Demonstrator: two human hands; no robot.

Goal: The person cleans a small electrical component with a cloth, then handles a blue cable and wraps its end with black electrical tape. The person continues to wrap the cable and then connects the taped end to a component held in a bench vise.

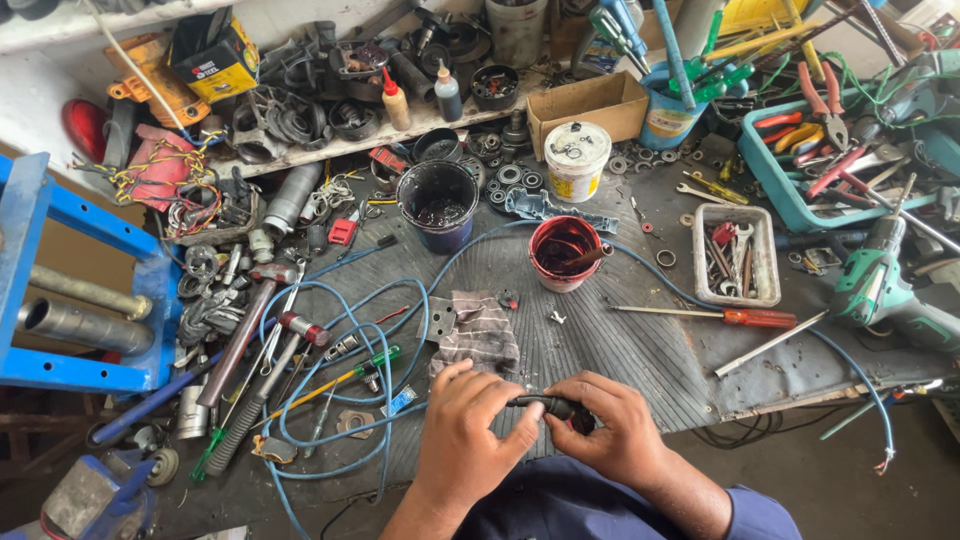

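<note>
Both hands pinching a small black cylindrical part [548, 406], long axis lying left-right: left hand [465, 440] fingers closing on one end, right hand [612, 428] gripping the other.

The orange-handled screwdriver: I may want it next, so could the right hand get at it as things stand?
Probably yes: the screwdriver lies uncovered on the mat, bare mat between, but the right hand grips a black part.

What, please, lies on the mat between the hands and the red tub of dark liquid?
In the head view, a crumpled grey rag lies between the hands and red tub.
</note>
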